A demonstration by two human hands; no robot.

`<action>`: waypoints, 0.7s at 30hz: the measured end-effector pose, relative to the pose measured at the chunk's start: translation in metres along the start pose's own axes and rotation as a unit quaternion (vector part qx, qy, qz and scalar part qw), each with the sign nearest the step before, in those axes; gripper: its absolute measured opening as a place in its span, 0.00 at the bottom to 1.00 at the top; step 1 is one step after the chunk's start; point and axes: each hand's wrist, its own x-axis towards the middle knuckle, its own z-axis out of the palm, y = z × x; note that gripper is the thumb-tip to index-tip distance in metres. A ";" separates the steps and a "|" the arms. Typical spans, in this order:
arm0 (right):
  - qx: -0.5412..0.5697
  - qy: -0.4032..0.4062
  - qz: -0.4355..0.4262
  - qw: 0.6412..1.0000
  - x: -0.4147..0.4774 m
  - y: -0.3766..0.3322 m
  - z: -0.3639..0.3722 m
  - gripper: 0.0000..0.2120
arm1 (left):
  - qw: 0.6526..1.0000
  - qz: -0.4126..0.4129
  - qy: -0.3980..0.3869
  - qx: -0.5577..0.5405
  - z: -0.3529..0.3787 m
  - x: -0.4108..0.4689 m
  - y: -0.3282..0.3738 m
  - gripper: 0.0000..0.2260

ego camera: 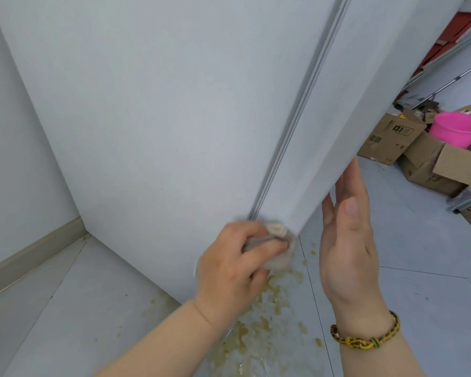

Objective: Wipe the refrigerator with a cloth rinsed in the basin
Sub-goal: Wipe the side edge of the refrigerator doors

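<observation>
Left hand (229, 265) presses a cloth (363, 247) on the refrigerator (174, 104) corner.
Its fingers grip the cloth; right hand (348, 240) fingers are open; pink basin (456, 129) rests among cardboard boxes (392, 138), contents hidden.

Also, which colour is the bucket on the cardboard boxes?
Bright pink bucket, seen best in the head view.

Basin (456, 129) rests on boxes (430, 161), right of the refrigerator (161, 110).
</observation>
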 end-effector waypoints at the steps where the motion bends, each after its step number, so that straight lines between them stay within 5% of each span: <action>1: -0.002 0.000 0.000 1.000 -0.001 0.001 0.001 0.31 | 0.999 0.000 -0.037 0.010 0.002 -0.017 -0.002 0.15; 4: 0.001 0.001 -0.007 1.000 -0.001 0.001 0.003 0.30 | 0.993 0.020 -0.110 0.031 0.003 -0.037 -0.002 0.16; 10: -0.023 0.017 0.015 0.999 -0.015 0.015 0.008 0.37 | 0.999 -0.011 -0.038 -0.036 -0.002 0.005 0.002 0.16; 13: -0.022 0.042 0.042 0.998 -0.024 0.023 0.014 0.36 | 0.984 0.029 -0.173 0.026 0.007 -0.046 -0.014 0.15; 15: -0.019 0.041 0.048 0.998 -0.027 0.026 0.014 0.39 | 0.974 -0.024 -0.219 0.054 0.005 -0.078 -0.025 0.16; 21: 0.002 0.041 0.038 0.998 -0.027 0.027 0.014 0.42 | 0.992 -0.112 0.005 -0.065 -0.011 -0.003 -0.011 0.16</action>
